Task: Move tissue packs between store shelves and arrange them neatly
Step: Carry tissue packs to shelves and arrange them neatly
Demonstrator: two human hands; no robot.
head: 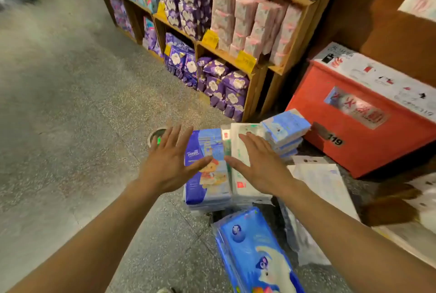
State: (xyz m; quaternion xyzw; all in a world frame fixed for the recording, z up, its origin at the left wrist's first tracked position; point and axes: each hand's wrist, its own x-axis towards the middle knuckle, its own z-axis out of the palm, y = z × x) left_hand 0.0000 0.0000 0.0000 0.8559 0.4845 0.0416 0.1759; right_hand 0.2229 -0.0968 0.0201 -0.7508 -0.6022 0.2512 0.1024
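Left hand (168, 163) and right hand (257, 165), spread and empty, should grip the blue pack (207, 192) left of the red box (354, 127) by both sides.

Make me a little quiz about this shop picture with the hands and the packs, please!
1. True or false: the left hand and the right hand are both open, with fingers spread.
2. Pick one: what colour are the packs in the bottom row of the wooden shelf? A pink, B purple, C green.
3. Fill the gap: the number on the orange-red box is ___.

Key: 1 true; 2 B; 3 119.
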